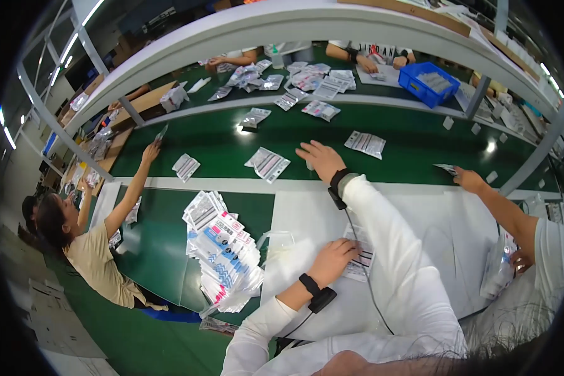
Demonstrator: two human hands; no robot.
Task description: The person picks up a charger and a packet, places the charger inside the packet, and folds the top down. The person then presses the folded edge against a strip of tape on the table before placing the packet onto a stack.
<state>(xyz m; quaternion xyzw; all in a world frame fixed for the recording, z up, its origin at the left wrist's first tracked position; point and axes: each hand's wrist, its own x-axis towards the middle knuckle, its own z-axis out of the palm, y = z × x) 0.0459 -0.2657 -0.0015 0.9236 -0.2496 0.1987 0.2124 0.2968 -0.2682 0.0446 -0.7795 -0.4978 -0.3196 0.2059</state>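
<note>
My left hand [335, 260] rests low over the white worktable [307, 219], its curled fingers on the left edge of a white printed pouch [360, 260]. Part of that pouch is hidden under the hand. My right hand [323, 160] reaches forward above the green conveyor belt [219, 135], palm down, its fingers stretched out and apart. A small whitish piece [309, 165] shows beneath its fingers; I cannot tell whether the hand touches it. On the belt, one silver printed packet [268, 164] lies left of this hand and another packet [365, 144] lies to its right.
A fanned stack of printed pouches [225, 250] lies left of my left hand. Co-workers' arms reach over the belt at left [131, 188] and right [501, 207]. A blue bin [428, 84] and a packet pile [310, 78] stand beyond. An overhead shelf [282, 28] crosses above.
</note>
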